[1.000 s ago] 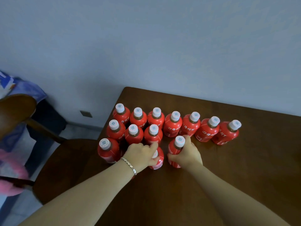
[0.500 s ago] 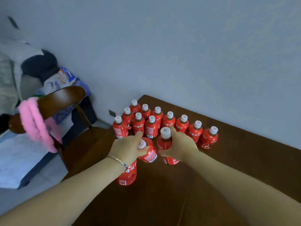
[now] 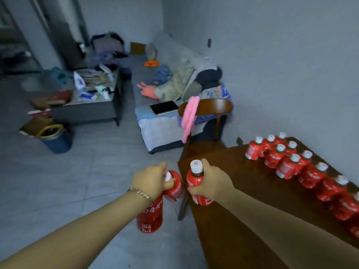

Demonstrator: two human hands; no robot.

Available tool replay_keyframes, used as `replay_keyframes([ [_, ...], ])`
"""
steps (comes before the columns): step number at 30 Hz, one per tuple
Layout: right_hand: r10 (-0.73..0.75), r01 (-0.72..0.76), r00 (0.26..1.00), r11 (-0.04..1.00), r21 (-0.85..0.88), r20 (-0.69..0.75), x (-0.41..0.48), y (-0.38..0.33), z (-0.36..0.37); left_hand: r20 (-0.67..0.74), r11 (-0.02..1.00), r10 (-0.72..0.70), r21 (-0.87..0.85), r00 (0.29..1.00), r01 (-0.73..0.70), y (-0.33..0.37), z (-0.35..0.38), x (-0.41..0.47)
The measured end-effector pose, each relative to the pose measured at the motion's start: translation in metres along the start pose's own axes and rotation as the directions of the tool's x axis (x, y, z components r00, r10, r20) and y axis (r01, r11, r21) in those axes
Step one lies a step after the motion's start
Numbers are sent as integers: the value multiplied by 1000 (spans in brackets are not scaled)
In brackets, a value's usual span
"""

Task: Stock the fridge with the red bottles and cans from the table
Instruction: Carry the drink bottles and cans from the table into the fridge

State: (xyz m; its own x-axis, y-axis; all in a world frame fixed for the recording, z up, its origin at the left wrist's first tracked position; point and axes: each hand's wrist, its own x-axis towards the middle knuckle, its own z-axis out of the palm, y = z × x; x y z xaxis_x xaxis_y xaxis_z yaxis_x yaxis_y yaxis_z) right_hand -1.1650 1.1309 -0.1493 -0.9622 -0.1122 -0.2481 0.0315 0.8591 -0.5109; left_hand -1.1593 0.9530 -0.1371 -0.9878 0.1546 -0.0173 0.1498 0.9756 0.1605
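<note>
1. Orientation. In my right hand (image 3: 211, 181) I hold the upright bottle (image 3: 196, 183). Its long axis is close to vertical, cap up, above the near corner of the table (image 3: 242, 210). Under my left hand (image 3: 151, 179) the hanging bottle (image 3: 149, 218) points base down over the floor (image 3: 87, 181), with its neck hidden by the fingers. The tilted bottle (image 3: 173, 188) leans with its cap toward that hand and its base down and to the right.

2. Materials. All bottles are squat and round-shouldered, wrapped in glossy red printed sleeves, with white ribbed caps. The table is dark polished wood. The floor is grey tile.

3. Grip. My right fingers curl fully round the upright bottle's shoulder. My left hand is clenched on two necks at once. A metal bracelet (image 3: 139, 194) sits on the left wrist.

4. Stock. The row of bottles (image 3: 310, 171) stands upright along the table's wall side, bodies touching. A wooden chair (image 3: 206, 107) beyond the table carries a pink fluffy strip (image 3: 189, 117).
</note>
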Motion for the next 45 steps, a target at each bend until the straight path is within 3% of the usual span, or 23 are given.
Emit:
replay_keyframes([
  [4,-207,215,976,967,-136,65,-11,-106,54,-51,973,-230,4,972,231,-94,-24,-80],
  [10,-509,545,832,825,-150,221,-75,-287,155,-149,835,-550,-58,822,548,-235,-63,-251],
  [17,-719,781,587,624,-26,371,-200,-479,288,-258,585,-793,-68,552,808,-363,-104,-468],
  [22,-815,892,378,448,63,439,-296,-594,372,-311,350,-904,-141,295,926,-433,-130,-606],
  [29,-879,973,55,154,171,473,-406,-737,463,-411,42,-910,-235,-60,971,-505,-165,-748],
  [35,-877,954,-166,-27,298,451,-476,-842,528,-446,-114,-841,-410,-307,905,-562,-200,-834],
  [37,-886,936,-230,-88,342,403,-503,-878,543,-481,-135,-800,-436,-358,890,-583,-215,-864],
  [45,-894,884,-335,-189,428,298,-608,-991,597,-638,-155,-606,-492,-475,857,-653,-269,-978],
])
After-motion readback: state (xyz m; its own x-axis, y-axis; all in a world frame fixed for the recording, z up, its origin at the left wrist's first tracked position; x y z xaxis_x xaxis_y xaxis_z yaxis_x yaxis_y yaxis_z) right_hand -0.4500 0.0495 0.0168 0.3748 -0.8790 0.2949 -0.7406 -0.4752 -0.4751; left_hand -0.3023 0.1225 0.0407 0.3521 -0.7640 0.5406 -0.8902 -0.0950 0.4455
